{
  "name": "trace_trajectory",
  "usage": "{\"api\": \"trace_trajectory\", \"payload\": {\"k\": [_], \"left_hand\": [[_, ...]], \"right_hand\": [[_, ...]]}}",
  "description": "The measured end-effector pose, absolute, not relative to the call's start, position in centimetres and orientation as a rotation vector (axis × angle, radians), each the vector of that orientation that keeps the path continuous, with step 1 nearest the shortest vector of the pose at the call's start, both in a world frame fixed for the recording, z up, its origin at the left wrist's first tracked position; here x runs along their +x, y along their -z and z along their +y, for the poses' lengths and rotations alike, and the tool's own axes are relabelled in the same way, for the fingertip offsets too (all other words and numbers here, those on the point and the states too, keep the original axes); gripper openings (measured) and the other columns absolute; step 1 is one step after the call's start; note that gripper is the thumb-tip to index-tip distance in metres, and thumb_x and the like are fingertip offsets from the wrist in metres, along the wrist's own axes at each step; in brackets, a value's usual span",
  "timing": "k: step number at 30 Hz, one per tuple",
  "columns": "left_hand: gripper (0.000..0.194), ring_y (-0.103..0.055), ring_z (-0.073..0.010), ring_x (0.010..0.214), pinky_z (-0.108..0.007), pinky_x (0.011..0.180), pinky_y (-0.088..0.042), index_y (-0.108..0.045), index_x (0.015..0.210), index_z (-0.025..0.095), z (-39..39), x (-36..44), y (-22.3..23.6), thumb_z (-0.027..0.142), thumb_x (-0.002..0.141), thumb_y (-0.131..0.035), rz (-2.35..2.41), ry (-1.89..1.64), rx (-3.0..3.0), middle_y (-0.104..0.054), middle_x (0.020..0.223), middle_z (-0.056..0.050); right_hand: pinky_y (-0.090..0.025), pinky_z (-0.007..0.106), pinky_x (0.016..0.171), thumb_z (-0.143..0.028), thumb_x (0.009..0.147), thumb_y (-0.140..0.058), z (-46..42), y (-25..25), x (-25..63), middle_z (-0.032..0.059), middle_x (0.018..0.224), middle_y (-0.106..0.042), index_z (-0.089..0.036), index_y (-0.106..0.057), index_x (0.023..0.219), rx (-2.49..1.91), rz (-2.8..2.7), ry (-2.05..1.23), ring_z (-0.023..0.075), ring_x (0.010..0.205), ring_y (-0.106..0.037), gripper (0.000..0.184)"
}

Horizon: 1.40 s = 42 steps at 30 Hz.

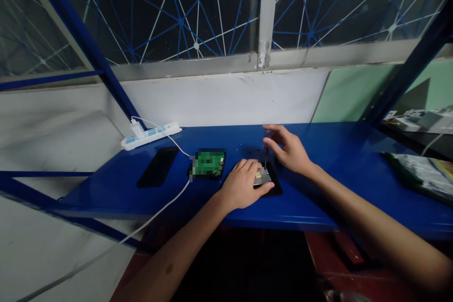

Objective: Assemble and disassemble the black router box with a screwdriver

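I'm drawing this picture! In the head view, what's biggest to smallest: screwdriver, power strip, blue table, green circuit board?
Blue table
Green circuit board and power strip: too alike to rank
Screwdriver, partly hidden by the right hand

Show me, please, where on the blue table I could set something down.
Most room lies between the right forearm, bag and table's back edge; a smaller patch between the board, lower cable and left forearm. Crowded: around the left hand, right hand, metal part and screwdriver, and at left, by the power strip and black panel.
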<state>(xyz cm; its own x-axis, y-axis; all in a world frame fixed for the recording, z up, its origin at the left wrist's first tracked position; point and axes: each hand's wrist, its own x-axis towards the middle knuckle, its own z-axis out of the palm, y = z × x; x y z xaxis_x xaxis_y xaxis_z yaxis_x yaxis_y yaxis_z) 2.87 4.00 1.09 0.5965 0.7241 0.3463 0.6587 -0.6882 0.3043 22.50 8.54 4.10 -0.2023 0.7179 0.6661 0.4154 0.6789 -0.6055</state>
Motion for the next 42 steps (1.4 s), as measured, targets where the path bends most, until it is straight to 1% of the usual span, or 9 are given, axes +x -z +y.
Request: {"api": "trace_trajectory", "payload": {"k": [5, 8, 14, 21, 25, 28, 33, 38, 42], "left_hand": [[0.041, -0.057, -0.0292, 0.111, -0.044, 0.1, -0.047, -0.056, 0.118, 0.018, 4.0, 2.9, -1.3, 0.052, 0.094, -0.06, 1.167, -0.671, 2.674, -0.063, 0.119, -0.01], [0.041, -0.058, -0.0292, 0.112, -0.044, 0.101, -0.047, -0.056, 0.117, 0.019, 4.1, 2.9, -1.1, 0.052, 0.095, -0.06, 1.157, -0.692, 2.662, -0.064, 0.12, -0.009], [0.043, -0.053, -0.0289, 0.129, -0.05, 0.118, -0.03, -0.052, 0.127, 0.018, 4.0, 2.0, -0.8, 0.051, 0.1, -0.05, 1.183, -0.788, 2.614, -0.061, 0.133, -0.011], [0.072, -0.043, -0.0361, 0.139, -0.054, 0.114, -0.037, -0.049, 0.136, 0.015, 3.4, 0.9, -0.6, 0.062, 0.084, -0.065, 1.225, -0.63, 2.64, -0.049, 0.147, -0.018], [0.078, -0.041, -0.036, 0.14, -0.053, 0.113, -0.039, -0.046, 0.139, 0.015, 3.5, 1.0, -0.4, 0.065, 0.082, -0.065, 1.254, -0.61, 2.626, -0.046, 0.149, -0.019], [0.082, -0.041, -0.0363, 0.14, -0.053, 0.113, -0.039, -0.045, 0.14, 0.012, 3.4, 1.1, -0.3, 0.066, 0.082, -0.065, 1.289, -0.59, 2.621, -0.045, 0.15, -0.021], [0.082, -0.04, -0.0366, 0.141, -0.053, 0.114, -0.038, -0.045, 0.14, 0.012, 2.9, 1.2, -0.1, 0.068, 0.083, -0.064, 1.373, -0.6, 2.627, -0.048, 0.147, -0.02], [0.076, -0.043, -0.0359, 0.138, -0.052, 0.114, -0.039, -0.047, 0.136, 0.013, 2.8, 1.2, 0.0, 0.065, 0.084, -0.064, 1.36, -0.612, 2.643, -0.052, 0.143, -0.019], [0.072, -0.043, -0.035, 0.137, -0.051, 0.113, -0.04, -0.048, 0.135, 0.013, 2.9, 1.1, -0.1, 0.063, 0.085, -0.064, 1.344, -0.612, 2.656, -0.052, 0.143, -0.019]], "right_hand": [[-0.058, 0.034, 0.07, -0.035, 0.098, -0.053, 8.8, -4.2, 20.9, 0.0035, 0.091, -0.069, -0.022, -0.052, 0.133, -0.872, -1.928, -0.326, 0.0152, 0.07, -0.068, 0.037], [-0.059, 0.035, 0.073, -0.034, 0.1, -0.049, 8.4, -3.4, 21.0, 0.0067, 0.104, -0.07, -0.023, -0.048, 0.138, -0.865, -1.844, -0.334, 0.0162, 0.077, -0.071, 0.039], [-0.061, 0.037, 0.076, -0.029, 0.1, -0.049, 7.4, -2.9, 21.2, 0.0089, 0.116, -0.07, -0.025, -0.046, 0.142, -0.879, -1.75, -0.301, 0.0186, 0.086, -0.074, 0.042], [-0.061, 0.036, 0.073, -0.027, 0.099, -0.048, 7.8, -2.5, 21.6, 0.0072, 0.113, -0.069, -0.028, -0.042, 0.143, -0.883, -1.697, -0.32, 0.0175, 0.085, -0.073, 0.044], [-0.061, 0.035, 0.07, -0.026, 0.101, -0.044, 7.5, -2.8, 21.7, 0.0089, 0.12, -0.068, -0.026, -0.047, 0.139, -0.87, -1.698, -0.352, 0.0186, 0.09, -0.073, 0.038], [-0.061, 0.036, 0.075, -0.029, 0.103, -0.04, 7.1, -3.2, 21.4, 0.0093, 0.123, -0.068, -0.026, -0.049, 0.138, -0.88, -1.697, -0.335, 0.0191, 0.094, -0.073, 0.036], [-0.061, 0.034, 0.072, -0.031, 0.104, -0.039, 7.0, -3.2, 21.0, 0.0081, 0.119, -0.068, -0.026, -0.051, 0.137, -0.91, -1.689, -0.309, 0.0184, 0.093, -0.072, 0.036], [-0.059, 0.04, 0.078, -0.032, 0.098, -0.054, 7.3, -3.2, 21.1, 0.0057, 0.101, -0.061, -0.028, -0.052, 0.135, -0.947, -1.695, -0.104, 0.017, 0.077, -0.063, 0.037], [-0.059, 0.041, 0.075, -0.036, 0.095, -0.059, 7.3, -3.4, 21.2, 0.0061, 0.098, -0.055, -0.027, -0.057, 0.129, -0.99, -1.715, -0.037, 0.0178, 0.074, -0.06, 0.035]]}}
